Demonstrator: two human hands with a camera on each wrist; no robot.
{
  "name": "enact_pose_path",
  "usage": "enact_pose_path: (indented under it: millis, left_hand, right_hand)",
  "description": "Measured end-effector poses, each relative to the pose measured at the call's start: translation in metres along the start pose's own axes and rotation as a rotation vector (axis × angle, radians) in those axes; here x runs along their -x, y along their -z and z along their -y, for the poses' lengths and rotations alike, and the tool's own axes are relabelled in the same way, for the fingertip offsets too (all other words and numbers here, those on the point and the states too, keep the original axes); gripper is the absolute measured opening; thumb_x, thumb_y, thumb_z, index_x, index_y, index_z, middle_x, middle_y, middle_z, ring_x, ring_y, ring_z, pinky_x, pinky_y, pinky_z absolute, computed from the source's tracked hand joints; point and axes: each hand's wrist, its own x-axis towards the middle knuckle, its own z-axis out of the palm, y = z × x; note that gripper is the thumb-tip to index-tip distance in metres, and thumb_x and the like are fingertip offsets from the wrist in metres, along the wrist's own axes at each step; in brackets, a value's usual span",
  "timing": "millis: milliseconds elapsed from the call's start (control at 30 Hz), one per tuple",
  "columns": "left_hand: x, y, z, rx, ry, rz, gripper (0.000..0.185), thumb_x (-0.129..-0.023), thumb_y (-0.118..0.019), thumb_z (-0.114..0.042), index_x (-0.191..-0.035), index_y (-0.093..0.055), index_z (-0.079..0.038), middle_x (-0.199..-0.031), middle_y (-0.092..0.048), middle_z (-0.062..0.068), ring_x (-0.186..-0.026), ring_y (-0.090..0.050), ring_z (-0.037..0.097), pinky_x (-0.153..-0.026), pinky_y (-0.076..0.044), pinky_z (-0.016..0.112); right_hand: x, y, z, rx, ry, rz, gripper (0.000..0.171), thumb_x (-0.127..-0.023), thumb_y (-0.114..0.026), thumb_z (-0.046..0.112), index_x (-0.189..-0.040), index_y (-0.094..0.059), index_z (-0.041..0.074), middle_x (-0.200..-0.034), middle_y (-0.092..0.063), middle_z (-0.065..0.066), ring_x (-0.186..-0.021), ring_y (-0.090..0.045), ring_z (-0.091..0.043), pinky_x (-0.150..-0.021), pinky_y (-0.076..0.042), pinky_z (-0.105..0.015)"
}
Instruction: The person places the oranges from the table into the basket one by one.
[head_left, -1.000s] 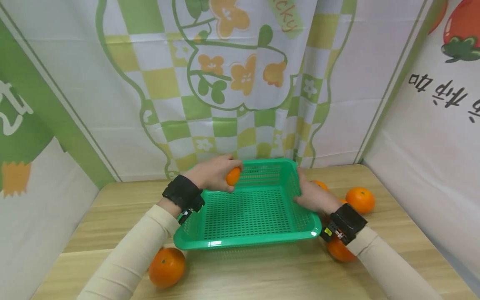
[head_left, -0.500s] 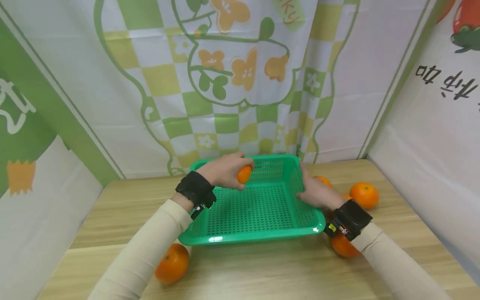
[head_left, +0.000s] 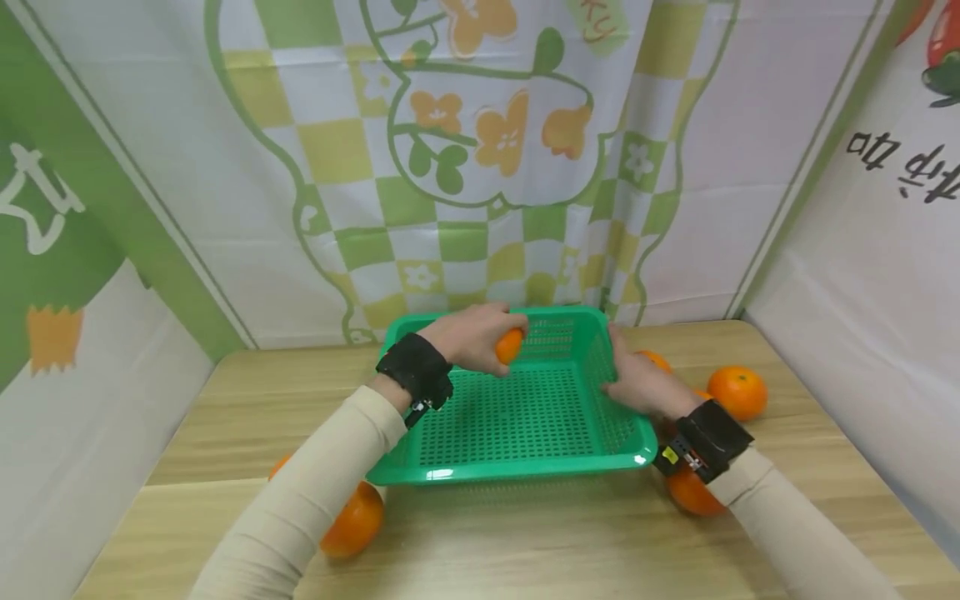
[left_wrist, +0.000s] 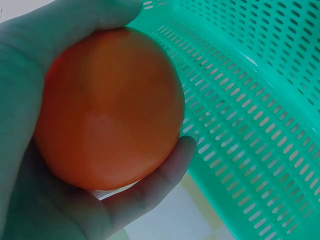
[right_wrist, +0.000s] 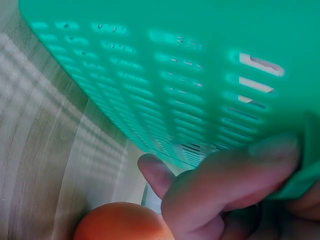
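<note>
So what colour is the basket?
The basket is green, with little holes all over; the head view shows it best.

Bright, even light in the head view; dark, blurry pictures from the wrists.

The head view is sharp, with soft shadows on the pale wooden worktop [head_left: 525,533] and small white shine on the front rim of the green plastic basket [head_left: 517,471]. Its edges bend outward a little. The left wrist view has a bluish tint, and the round orange fruit [left_wrist: 107,107] looks dull. The right wrist view is close and out of focus.
</note>
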Motion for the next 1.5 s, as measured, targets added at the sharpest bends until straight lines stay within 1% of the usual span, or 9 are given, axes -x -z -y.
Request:
enact_pose_path:
  millis: [167,433,633,800,900,1133,1233,1367,1500]
  left_hand:
    - [-0.004,-0.006,-0.002,-0.009,0.001,0.011,0.050,-0.090,-0.081,-0.029,-0.134,-0.061,-0.021,-0.124,-0.056,0.008,-0.092,-0.059,0.021,-0.074,-0.051,0.030]
    - [-0.011,-0.008,-0.002,0.005,-0.007,0.017,0.049,-0.089,-0.082,-0.027,-0.133,-0.061,-0.019,-0.124,-0.057,0.010,-0.090,-0.060,0.021,-0.073,-0.051,0.029]
    - [-0.018,-0.008,-0.001,-0.004,0.005,0.024,0.050,-0.089,-0.082,-0.028,-0.133,-0.061,-0.019,-0.125,-0.057,0.011,-0.092,-0.060,0.022,-0.075,-0.052,0.030]
    - [-0.021,-0.008,0.003,-0.013,0.009,0.019,0.052,-0.088,-0.082,-0.030,-0.135,-0.061,-0.019,-0.125,-0.058,0.010,-0.094,-0.059,0.021,-0.075,-0.052,0.029]
    - [-0.023,-0.007,0.004,-0.014,0.002,0.016,0.053,-0.088,-0.082,-0.029,-0.135,-0.061,-0.017,-0.124,-0.059,0.010,-0.094,-0.059,0.021,-0.075,-0.051,0.029]
    - [-0.028,-0.012,0.002,-0.027,-0.008,0.005,0.052,-0.088,-0.083,-0.029,-0.133,-0.061,-0.017,-0.124,-0.060,0.011,-0.094,-0.059,0.022,-0.076,-0.051,0.031]
    - [-0.028,-0.016,0.001,-0.037,0.002,0.028,0.055,-0.089,-0.083,-0.030,-0.136,-0.061,-0.016,-0.127,-0.060,0.012,-0.097,-0.059,0.023,-0.078,-0.052,0.032]
    - [-0.029,-0.017,-0.003,-0.052,0.007,0.035,0.056,-0.089,-0.083,-0.029,-0.138,-0.060,-0.014,-0.127,-0.060,0.012,-0.098,-0.059,0.023,-0.079,-0.053,0.032]
    - [-0.032,-0.017,-0.010,-0.044,-0.005,0.034,0.053,-0.089,-0.083,-0.028,-0.136,-0.060,-0.017,-0.126,-0.060,0.010,-0.097,-0.058,0.022,-0.077,-0.051,0.031]
  right_hand:
    - [0.002,-0.002,0.000,-0.044,-0.009,0.016,0.106,-0.097,-0.061,0.006,-0.164,0.021,0.003,-0.109,-0.068,-0.032,-0.071,-0.067,-0.025,-0.066,-0.060,-0.035]
    - [0.001,-0.003,0.000,-0.032,0.010,0.006,0.106,-0.095,-0.061,0.005,-0.164,0.020,0.002,-0.105,-0.069,-0.029,-0.068,-0.063,-0.024,-0.065,-0.056,-0.033]
    - [-0.001,-0.001,0.001,-0.062,0.016,0.002,0.106,-0.094,-0.060,0.001,-0.164,0.020,0.001,-0.124,-0.062,-0.040,-0.075,-0.067,-0.027,-0.068,-0.061,-0.036]
    - [-0.002,0.000,0.002,-0.043,0.021,0.002,0.107,-0.093,-0.059,0.002,-0.164,0.021,0.001,-0.115,-0.067,-0.034,-0.069,-0.064,-0.025,-0.065,-0.057,-0.033]
    - [-0.003,0.001,0.002,-0.049,0.017,-0.001,0.107,-0.094,-0.059,0.003,-0.164,0.021,0.004,-0.109,-0.068,-0.029,-0.064,-0.061,-0.023,-0.062,-0.056,-0.033]
    - [-0.002,0.001,-0.001,-0.051,0.016,-0.027,0.107,-0.094,-0.060,0.003,-0.165,0.019,0.003,-0.108,-0.069,-0.027,-0.063,-0.059,-0.022,-0.062,-0.054,-0.032]
    - [-0.001,-0.001,-0.003,-0.061,-0.002,-0.008,0.107,-0.095,-0.060,0.004,-0.165,0.021,0.006,-0.091,-0.067,-0.020,-0.060,-0.058,-0.021,-0.061,-0.055,-0.032]
    - [0.000,-0.003,-0.004,-0.070,-0.023,0.003,0.106,-0.097,-0.059,0.005,-0.165,0.023,0.010,-0.078,-0.061,-0.012,-0.058,-0.058,-0.020,-0.060,-0.056,-0.033]
    - [0.002,-0.002,-0.003,-0.069,-0.028,-0.007,0.106,-0.098,-0.059,0.006,-0.165,0.022,0.011,-0.083,-0.064,-0.014,-0.060,-0.060,-0.021,-0.061,-0.056,-0.032]
